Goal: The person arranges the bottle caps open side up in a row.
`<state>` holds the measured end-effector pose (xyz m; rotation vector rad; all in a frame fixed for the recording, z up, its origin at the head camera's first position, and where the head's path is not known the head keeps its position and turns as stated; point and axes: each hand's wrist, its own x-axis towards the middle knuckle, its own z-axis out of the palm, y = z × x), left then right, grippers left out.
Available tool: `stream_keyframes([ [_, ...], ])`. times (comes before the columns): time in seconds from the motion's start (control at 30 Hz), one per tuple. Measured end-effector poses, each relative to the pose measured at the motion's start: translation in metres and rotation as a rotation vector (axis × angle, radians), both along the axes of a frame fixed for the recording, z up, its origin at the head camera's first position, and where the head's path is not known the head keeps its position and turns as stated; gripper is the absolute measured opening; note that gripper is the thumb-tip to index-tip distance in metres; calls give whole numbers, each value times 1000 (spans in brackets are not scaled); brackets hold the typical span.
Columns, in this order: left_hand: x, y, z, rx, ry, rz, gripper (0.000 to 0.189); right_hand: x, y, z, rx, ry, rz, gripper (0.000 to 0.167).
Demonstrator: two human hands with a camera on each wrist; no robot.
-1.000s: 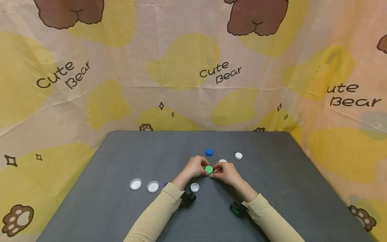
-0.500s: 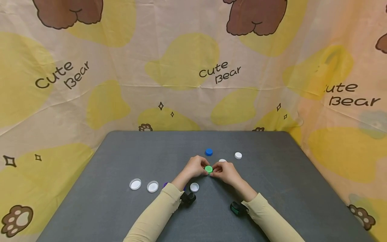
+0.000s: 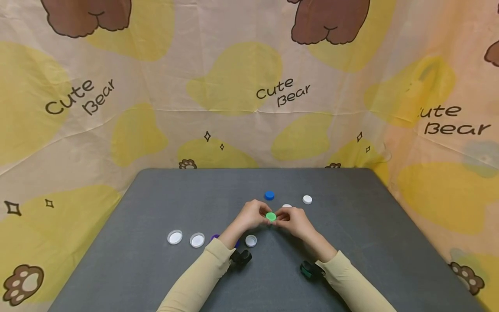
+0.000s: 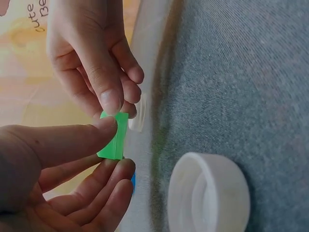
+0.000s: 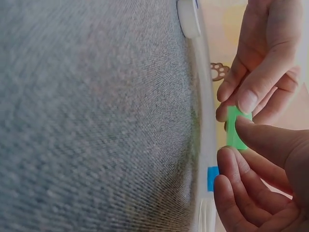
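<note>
A bright green bottle cap [image 3: 270,216] is pinched from both sides, top face up, over the middle of the table. My left hand [image 3: 252,214] grips its left edge between thumb and fingers. From the other side, my right hand [image 3: 294,221] pinches its right edge. In the left wrist view the cap [image 4: 114,145] shows side-on, thumbs of both hands pressed to it. Behind the hands lie a blue cap [image 3: 269,195] and a white cap [image 3: 307,199]. Another white cap [image 3: 286,206] is partly hidden by my right hand.
Left of my left forearm, two wide white caps [image 3: 175,237] lie on the grey table [image 3: 128,268]. A purple cap [image 3: 215,237] and a blue-purple piece [image 3: 237,244] are mostly hidden by that arm. Right of it sits a small white cap [image 3: 251,241], hollow side up.
Both hands keep hold of the green cap, which has risen slightly and shifted a little to the right. My right wrist has moved slightly right. The caps on the table stay put.
</note>
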<state>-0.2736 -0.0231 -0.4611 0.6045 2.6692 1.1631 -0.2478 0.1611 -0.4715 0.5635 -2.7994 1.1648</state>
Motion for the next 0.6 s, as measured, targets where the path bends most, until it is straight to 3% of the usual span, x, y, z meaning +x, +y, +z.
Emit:
stream_keyframes([
  [0.6,14,-4,9,43,26,-55,22,13,6,7,-34,15,50,21],
])
